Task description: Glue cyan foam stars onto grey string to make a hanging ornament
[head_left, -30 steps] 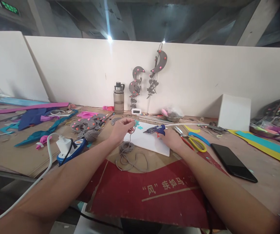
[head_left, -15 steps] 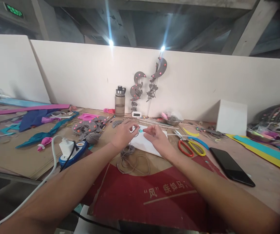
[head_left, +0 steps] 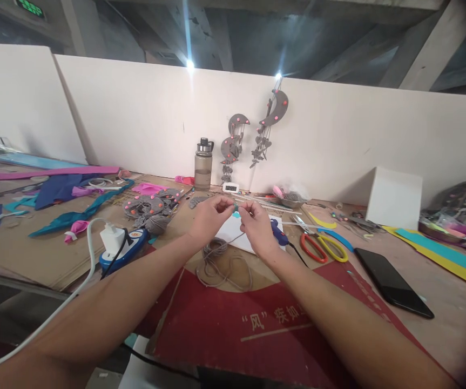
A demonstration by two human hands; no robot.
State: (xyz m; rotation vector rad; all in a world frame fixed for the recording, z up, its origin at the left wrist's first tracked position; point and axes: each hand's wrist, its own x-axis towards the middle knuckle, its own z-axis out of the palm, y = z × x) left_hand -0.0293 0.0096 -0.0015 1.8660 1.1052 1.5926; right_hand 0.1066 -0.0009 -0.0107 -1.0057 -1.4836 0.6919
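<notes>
Teal material (head_left: pixel 236 207) is held pinched by the left hand (head_left: pixel 209 219) and the right hand (head_left: pixel 257 226), close together; grey yarn (head_left: pixel 213 248) is seen coiled on cardboard (head_left: pixel 264 271).

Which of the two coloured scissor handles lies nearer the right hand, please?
The red handle: it lies on the side towards the right hand, whereas the yellow handle is beyond it, nearer the phone.

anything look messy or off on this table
Nothing looks spilled or broken. The untidiest spot is the grey yarn in front of the white sheet: loose, tangled-looking loops straggle from its coil over the cardboard.
</notes>
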